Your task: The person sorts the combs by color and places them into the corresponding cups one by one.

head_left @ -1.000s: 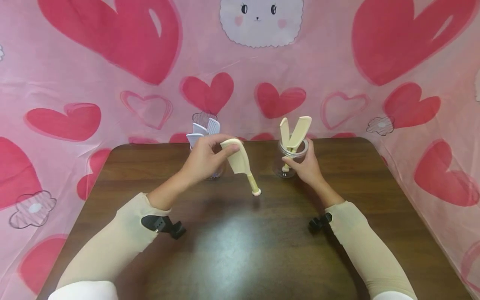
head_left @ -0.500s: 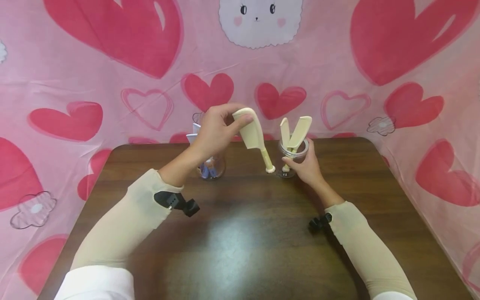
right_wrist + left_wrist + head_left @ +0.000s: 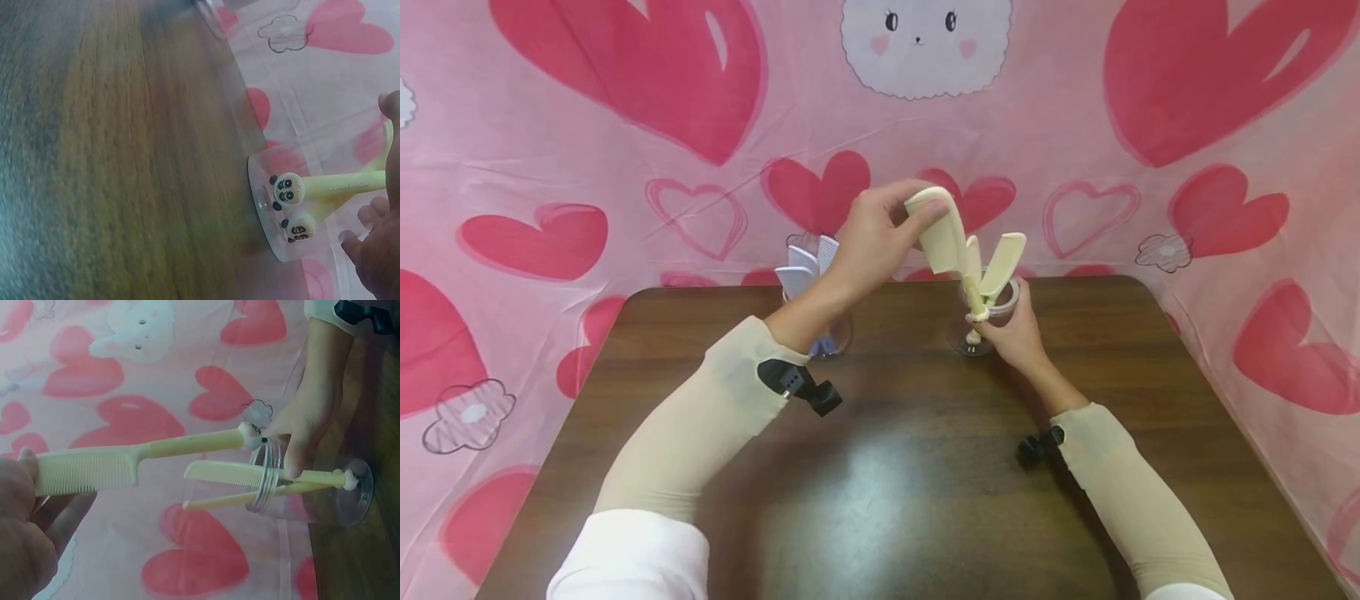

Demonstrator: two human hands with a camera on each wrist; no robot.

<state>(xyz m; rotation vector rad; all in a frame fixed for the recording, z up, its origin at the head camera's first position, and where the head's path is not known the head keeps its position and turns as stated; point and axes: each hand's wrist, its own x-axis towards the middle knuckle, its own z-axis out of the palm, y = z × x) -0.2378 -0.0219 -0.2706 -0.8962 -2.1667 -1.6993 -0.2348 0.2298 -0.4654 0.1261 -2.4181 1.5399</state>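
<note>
My left hand (image 3: 880, 229) pinches a pale yellow comb (image 3: 94, 469) by the end of its toothed part, handle pointing down. The comb's panda-head tip (image 3: 250, 435) is right at the rim of a clear jar (image 3: 269, 481). Two more yellow combs stand in that jar, one with its toothed part (image 3: 1003, 262) leaning right. Their panda-head ends (image 3: 289, 190) rest near the jar's base in the right wrist view. My right hand (image 3: 1017, 333) grips the jar around its upper side, thumb at the front.
Left of it, a second clear jar (image 3: 842, 337) holds several lilac combs (image 3: 797, 279), partly hidden behind my left forearm. Both jars stand toward the back of the brown wooden table (image 3: 880, 467). A pink heart-print cloth (image 3: 700, 125) hangs behind.
My left hand has lifted the yellow comb and carried it rightward, from in front of the lilac combs to over the right jar. My right hand has kept its grip on the jar.
</note>
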